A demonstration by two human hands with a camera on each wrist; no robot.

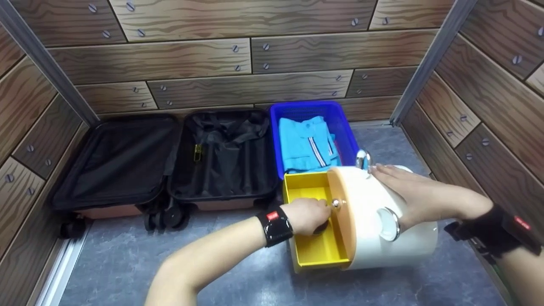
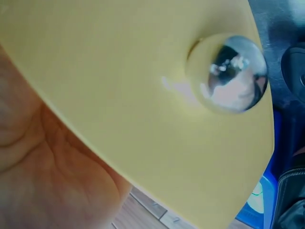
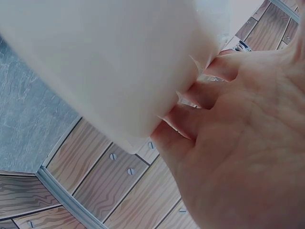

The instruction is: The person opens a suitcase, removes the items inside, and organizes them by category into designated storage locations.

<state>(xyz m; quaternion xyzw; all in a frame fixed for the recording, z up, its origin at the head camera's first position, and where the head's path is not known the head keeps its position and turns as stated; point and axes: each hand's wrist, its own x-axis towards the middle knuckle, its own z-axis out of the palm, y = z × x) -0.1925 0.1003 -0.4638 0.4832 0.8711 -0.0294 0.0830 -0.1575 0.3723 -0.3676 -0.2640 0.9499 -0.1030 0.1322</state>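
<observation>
On the grey floor point(image 1: 255, 276), left grip point(image 1: 308, 214) pinches the yellow drawer point(image 1: 316, 250)'s knob point(image 1: 336, 204); right grip point(image 1: 408, 191) rests flat.

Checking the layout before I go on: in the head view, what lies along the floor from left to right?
Open black suitcase → blue basket holding a blue shirt → white cabinet under the right hand.

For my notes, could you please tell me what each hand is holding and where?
The left hand grips the yellow plastic drawer's front by its silver knob; the right hand rests flat atop the white rounded cabinet.
</observation>
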